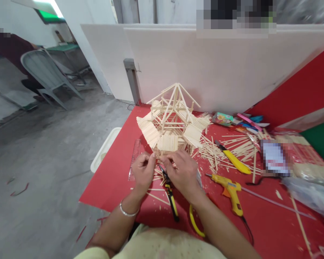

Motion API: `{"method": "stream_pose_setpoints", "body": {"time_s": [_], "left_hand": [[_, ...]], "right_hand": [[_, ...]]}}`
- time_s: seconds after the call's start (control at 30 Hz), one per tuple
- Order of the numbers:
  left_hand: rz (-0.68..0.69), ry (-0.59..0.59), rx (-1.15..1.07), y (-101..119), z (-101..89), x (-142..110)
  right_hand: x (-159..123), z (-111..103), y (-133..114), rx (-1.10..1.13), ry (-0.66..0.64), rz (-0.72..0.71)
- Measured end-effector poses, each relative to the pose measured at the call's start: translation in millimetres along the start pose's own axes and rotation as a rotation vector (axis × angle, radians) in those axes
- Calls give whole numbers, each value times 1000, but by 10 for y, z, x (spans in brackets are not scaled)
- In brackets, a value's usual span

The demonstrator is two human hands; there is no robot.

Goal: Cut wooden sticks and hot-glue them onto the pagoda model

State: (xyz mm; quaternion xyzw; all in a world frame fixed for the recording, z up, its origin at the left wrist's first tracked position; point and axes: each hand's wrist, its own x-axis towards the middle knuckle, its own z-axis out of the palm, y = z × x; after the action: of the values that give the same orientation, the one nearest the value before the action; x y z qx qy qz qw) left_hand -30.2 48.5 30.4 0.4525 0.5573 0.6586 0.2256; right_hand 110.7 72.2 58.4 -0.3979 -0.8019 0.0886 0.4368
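My left hand (144,171) and my right hand (182,171) are close together, fingers pinched, just in front of a model pavilion (169,142) built of thin wooden sticks. A short wooden stick (160,157) appears to run between the fingertips of both hands, mostly hidden by them. The model has a pointed open frame on top and slatted roof panels around it. Below my hands lie pliers (171,199) with black and yellow handles, their jaws pointing toward the model. To the left, a clear ruler (135,158) lies flat, partly behind my left hand.
Right of my hands lie a yellow glue gun (230,187), a yellow utility knife (236,161) and loose sticks (210,153). A yellow curved handle (196,222) shows beside my right forearm. White boards (205,68) stand behind the red table (105,183). A person sits far left.
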Motion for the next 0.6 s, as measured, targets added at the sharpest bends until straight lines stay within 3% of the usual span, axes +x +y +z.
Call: {"method": "stream_pose_setpoints", "body": {"time_s": [0.27, 0.47, 0.6], "left_hand": [[-95, -77, -1, -42, -44, -171], [-63, 88, 23, 17, 27, -133], [-13, 96, 77, 2, 72, -60]], "right_hand": [[-272, -120, 57, -30, 31, 87], [-373, -199, 4, -11, 50, 83], [-308, -243, -46, -10, 79, 30]]}}
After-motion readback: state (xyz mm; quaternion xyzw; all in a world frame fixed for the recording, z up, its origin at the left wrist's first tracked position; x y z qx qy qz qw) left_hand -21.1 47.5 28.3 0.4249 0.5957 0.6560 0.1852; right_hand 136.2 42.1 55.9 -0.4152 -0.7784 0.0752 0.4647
